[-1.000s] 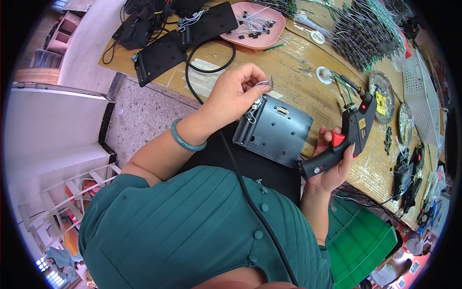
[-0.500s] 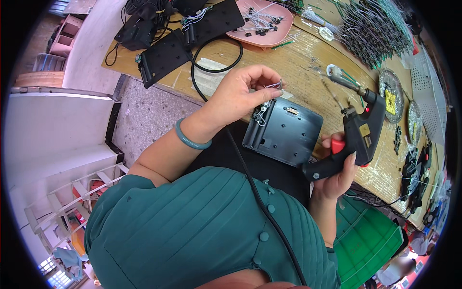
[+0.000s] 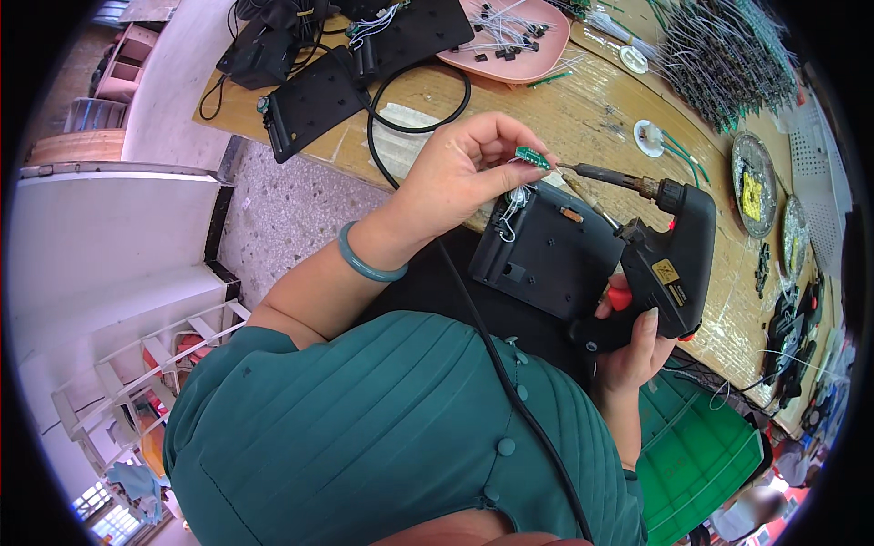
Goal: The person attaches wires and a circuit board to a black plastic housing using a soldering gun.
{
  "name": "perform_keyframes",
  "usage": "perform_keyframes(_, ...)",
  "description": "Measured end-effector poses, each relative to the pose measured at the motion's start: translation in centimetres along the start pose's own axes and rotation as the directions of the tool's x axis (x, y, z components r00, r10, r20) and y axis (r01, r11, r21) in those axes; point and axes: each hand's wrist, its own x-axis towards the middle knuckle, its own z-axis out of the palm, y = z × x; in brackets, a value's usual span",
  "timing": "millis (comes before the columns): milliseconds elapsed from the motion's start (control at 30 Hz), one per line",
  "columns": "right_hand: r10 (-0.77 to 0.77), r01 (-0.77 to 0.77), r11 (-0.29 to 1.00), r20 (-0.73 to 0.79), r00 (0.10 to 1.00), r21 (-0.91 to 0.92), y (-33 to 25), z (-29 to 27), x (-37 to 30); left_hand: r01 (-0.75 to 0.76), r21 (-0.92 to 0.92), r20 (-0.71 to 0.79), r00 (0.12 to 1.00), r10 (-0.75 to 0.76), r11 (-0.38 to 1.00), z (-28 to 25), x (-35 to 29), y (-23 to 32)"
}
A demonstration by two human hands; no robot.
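Observation:
Between the thumb and fingers of my left hand is a small green circuit board, held above the table edge. Thin white wires hang from it toward a flat black plastic housing at the table's near edge. My right hand grips a black soldering gun by its handle, fingers near the red trigger. The gun's iron tip points left and reaches the board's right end; whether it touches cannot be made out. A thin metal tube below the iron slants toward the same spot.
Upper left, more black housings and a black adapter lie with looped cable. A pink plate holds small wired parts. Bundled wired boards fill the far right, above a metal dish with a yellow sponge. A black cable crosses my front.
The soldering gun has swung left and its tip has come to the board. My left hand has turned the board, so its green face shows now.

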Motion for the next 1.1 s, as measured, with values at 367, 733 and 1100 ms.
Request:
perform_keyframes(367, -0.064, 0.063, 0.998, -0.091, 0.994, -0.014, -0.2, 0.3, 0.6, -0.043, -0.021, -0.005, 0.999, 0.043, 0.999, -0.1, 0.0, -0.4)
perform_keyframes(733, -0.045, 0.038, 0.989, -0.043, 0.998, -0.145, -0.2, 0.7, -0.2, -0.05, -0.007, -0.013, 0.999, 0.05, 0.999, 0.3, -0.1, -0.5)
perform_keyframes(1100, 0.067, -0.067, 0.996, -0.005, 0.998, -0.065, -0.3, 0.4, -0.3, -0.071, -0.012, -0.014, 0.997, 0.071, 0.997, 0.2, -0.4, -0.3)
